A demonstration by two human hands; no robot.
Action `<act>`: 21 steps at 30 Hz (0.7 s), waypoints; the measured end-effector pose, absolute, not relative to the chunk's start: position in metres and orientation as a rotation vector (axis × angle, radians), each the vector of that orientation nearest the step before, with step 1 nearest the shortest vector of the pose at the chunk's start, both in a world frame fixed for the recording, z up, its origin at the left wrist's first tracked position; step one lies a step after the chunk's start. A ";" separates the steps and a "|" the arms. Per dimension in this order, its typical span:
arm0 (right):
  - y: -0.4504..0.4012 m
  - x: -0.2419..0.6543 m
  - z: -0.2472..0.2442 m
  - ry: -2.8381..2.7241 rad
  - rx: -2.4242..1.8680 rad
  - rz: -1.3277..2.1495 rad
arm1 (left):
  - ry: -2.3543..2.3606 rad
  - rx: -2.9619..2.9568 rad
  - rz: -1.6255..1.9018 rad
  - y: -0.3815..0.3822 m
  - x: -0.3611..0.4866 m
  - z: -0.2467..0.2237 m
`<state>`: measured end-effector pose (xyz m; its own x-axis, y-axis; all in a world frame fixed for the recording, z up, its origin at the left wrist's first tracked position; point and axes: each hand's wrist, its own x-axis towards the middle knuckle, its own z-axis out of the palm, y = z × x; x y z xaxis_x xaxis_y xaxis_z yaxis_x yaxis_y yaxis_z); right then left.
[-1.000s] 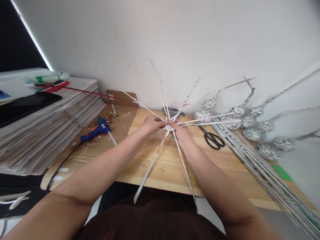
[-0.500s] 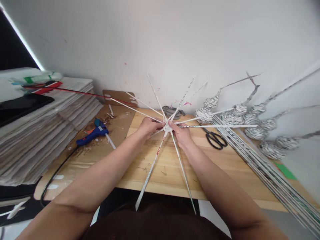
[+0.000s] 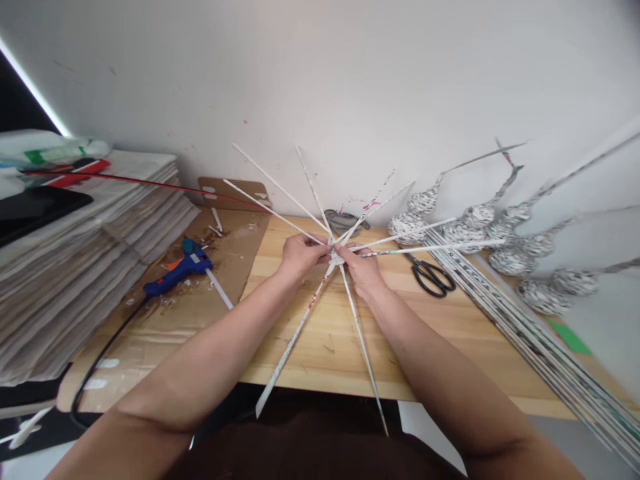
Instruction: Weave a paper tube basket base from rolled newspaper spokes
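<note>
Head: fingers (image 3: 319, 251) closed on paper hub (image 3: 337, 259)

Two hands (image 3: 300, 253); one spoked weave (image 3: 339, 259); five woven gourds (image 3: 513, 262); one glue gun (image 3: 180, 272).

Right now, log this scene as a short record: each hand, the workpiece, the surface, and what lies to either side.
Left hand: gripping the hub of the spoked paper piece from its left
Right hand: gripping the same hub from its right
Workpiece: thin pale rods fanning outward from a small centre
Surface: wooden table
Left side: blue glue gun on brown cardboard; tall paper stack beyond
Right side: black-handled scissors, bundled paper rods, rounded woven pieces near the wall
</note>
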<state>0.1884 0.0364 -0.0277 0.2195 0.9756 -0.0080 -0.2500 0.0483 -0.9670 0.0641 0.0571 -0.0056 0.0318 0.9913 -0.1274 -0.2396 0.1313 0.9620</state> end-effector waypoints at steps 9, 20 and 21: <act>0.036 0.189 -0.030 -0.917 -1.129 1.102 | 1.127 1.213 1.263 0.056 0.064 -0.020; 0.035 0.188 -0.028 -0.835 -1.196 1.126 | 1.282 1.703 1.281 0.048 0.065 -0.021; 0.035 0.187 -0.028 -0.830 -1.197 1.128 | 1.289 1.747 1.274 0.048 0.065 -0.021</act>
<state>0.1875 0.0350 -0.0281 0.2671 0.9611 -0.0708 -0.2188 -0.0111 -0.9757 0.0646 0.0478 -0.0210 0.0611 0.9396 0.3369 0.3484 -0.3364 0.8749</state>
